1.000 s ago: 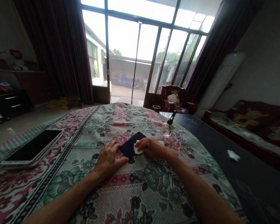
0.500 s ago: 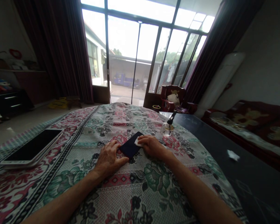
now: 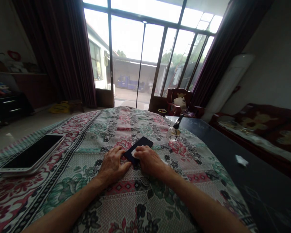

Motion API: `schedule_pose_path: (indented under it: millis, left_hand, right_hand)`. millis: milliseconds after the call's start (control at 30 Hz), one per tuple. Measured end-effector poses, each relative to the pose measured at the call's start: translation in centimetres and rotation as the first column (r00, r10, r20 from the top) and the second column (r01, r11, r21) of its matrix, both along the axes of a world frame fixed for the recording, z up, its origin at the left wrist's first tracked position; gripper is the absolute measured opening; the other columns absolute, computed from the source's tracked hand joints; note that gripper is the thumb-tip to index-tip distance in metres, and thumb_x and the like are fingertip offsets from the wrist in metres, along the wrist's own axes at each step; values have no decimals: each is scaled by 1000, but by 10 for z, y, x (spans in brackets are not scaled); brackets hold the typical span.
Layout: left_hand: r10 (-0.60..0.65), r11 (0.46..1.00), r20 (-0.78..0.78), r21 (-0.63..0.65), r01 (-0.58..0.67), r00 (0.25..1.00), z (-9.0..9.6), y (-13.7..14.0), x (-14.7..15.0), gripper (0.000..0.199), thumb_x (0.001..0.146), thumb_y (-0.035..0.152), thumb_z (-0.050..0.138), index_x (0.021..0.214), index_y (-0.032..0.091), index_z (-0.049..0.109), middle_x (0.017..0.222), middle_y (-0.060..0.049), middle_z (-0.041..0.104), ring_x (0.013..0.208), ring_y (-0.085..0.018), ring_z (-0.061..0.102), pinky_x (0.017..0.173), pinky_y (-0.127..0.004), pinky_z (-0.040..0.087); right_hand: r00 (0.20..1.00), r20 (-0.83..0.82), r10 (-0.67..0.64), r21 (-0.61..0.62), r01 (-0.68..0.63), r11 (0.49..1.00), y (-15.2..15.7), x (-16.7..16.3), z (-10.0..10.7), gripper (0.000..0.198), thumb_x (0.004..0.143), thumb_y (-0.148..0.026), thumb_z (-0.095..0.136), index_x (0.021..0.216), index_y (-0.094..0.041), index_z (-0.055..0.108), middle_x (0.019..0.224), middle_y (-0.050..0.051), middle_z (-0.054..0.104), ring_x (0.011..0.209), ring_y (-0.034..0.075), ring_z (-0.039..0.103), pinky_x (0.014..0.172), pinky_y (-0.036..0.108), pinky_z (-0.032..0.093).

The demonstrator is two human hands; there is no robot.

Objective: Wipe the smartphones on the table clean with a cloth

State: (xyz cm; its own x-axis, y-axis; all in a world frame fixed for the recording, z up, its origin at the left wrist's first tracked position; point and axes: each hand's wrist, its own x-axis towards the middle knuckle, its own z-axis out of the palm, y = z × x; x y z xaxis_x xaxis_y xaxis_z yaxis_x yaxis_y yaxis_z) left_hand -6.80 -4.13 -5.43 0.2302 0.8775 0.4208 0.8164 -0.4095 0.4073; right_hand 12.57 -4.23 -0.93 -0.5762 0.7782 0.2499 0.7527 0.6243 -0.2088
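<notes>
A dark smartphone (image 3: pixel 144 141) lies flat on the flowered tablecloth (image 3: pixel 94 200), tilted so its far end points right. My left hand (image 3: pixel 113 164) steadies it by the near-left end, fingertips at one edge and thumb at the other. Pinched under the fingers of my right hand (image 3: pixel 149 161) is a small white wipe (image 3: pixel 134 152), pressed on the phone's surface towards the near end. Part of the wipe and the phone's near-right edge are hidden by that hand. To the right stands a clear bottle (image 3: pixel 174 134) with a black pump top.
On the left, a white-framed tablet (image 3: pixel 35 152) lies on what looks like another flat device. A crumpled white tissue (image 3: pixel 242 160) is on the dark tabletop (image 3: pixel 264 181) at right. Beyond the table are a wooden armchair (image 3: pixel 179 100) and glass doors (image 3: pixel 135 64).
My right hand has slid the wipe along the phone towards me and to the left, uncovering the phone's far end. My left hand stays at the phone's edge.
</notes>
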Motion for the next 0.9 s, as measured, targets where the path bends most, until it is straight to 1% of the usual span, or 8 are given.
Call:
schedule_pose_path:
  millis: [133,233,400,500,633,700,800,900]
  left_hand:
    - [2,1000,-3,11,-2,1000,2,-1,0,31,78,26,57,105,14,68,125,-14,62,118,-31,55,103,-47,42]
    - [6,1000,-8,19,-6,1000,2,0,0,29,79,24,57,103,15,68,124,-13,63,117,-30,56,102,-47,43]
    - [-4,1000,1,19,4,1000,2,1,0,27,80,24,57,102,15,69,123,-13,64,116,-30,56,101,-49,43]
    - [12,1000,13,12,-12,1000,0,2,0,25,81,21,55,100,16,70,123,-12,64,118,-30,55,103,-49,42]
    - [17,1000,19,-4,-17,1000,-2,5,-2,26,83,17,52,98,20,72,121,-8,65,117,-27,57,104,-46,42]
    - [18,1000,24,-10,-18,1000,-3,6,-2,27,83,16,51,98,20,72,121,-8,66,116,-27,57,104,-45,43]
    - [22,1000,29,-10,-22,999,-4,7,-3,28,84,14,49,99,19,73,123,-9,66,117,-26,56,104,-45,43]
    - [27,1000,35,-11,-27,999,-3,7,-3,30,83,12,49,100,19,73,123,-9,66,118,-27,57,104,-45,43]
  right_hand:
    - [981,-13,192,-172,-192,966,-6,10,19,34,64,4,51,78,-20,71,102,5,70,90,17,62,82,26,47]
    - [972,-41,230,-253,-233,939,0,26,29,36,63,7,51,79,-18,72,95,4,71,88,14,64,79,22,47]
    - [975,-206,80,-83,-99,992,15,31,22,34,79,1,49,86,-20,73,103,5,70,91,14,64,83,26,49]
    - [979,-197,52,-63,-66,996,15,21,8,31,81,-1,49,89,-19,73,102,7,69,88,16,63,81,27,49]
    - [991,-83,103,-16,-105,994,2,6,-1,33,77,1,50,88,-20,73,106,8,67,91,18,59,83,30,48]
    - [975,-64,210,-54,-214,975,-6,0,3,33,76,2,50,86,-21,72,105,6,67,90,17,59,81,29,48]
    - [921,-162,355,-109,-374,921,-10,-3,12,37,75,4,48,87,-22,72,102,3,69,92,14,61,84,27,48]
    - [931,-277,235,-15,-249,968,2,7,16,37,78,3,47,91,-21,72,103,5,70,96,15,63,87,29,49]
